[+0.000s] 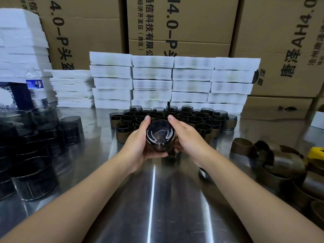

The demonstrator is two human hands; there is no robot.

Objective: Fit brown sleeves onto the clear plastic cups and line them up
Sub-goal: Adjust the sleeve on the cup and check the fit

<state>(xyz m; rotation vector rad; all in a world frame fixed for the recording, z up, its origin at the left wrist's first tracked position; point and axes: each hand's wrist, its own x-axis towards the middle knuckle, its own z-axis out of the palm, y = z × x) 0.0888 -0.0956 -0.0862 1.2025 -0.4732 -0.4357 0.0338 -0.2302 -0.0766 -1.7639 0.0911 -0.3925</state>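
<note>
Far to the left of the held cup, bare dark-tinted cups (35, 146) stand in nested stacks on the steel table (154, 199). A water bottle (34, 85) with a blue label rises behind them. Further back on that side, and also straight behind the held cup, white foam trays (152, 74) are piled in neat columns against printed cardboard boxes (184, 23).

The left hand (138, 144) wraps the held cup (160, 135) from the left, with the thumb up along its side and the fingers curled beneath. The cup is off the table, lying sideways with its glossy round base turned toward the camera. The right hand (185, 135) clamps it from the right: one finger runs straight up along its side and the others curl under its lower edge. Some brown shows there, but I cannot tell whether it is a sleeve seated on this cup.

Just behind the held cup, the sleeved cups (201, 121) stand upright in tight rows, touching one another, each with a brown band round its lower wall.

Well to the right of the held cup, loose brown sleeves (273, 160) lie in a heap on the table. Something yellow (315, 152) sits at the heap's far edge.
</note>
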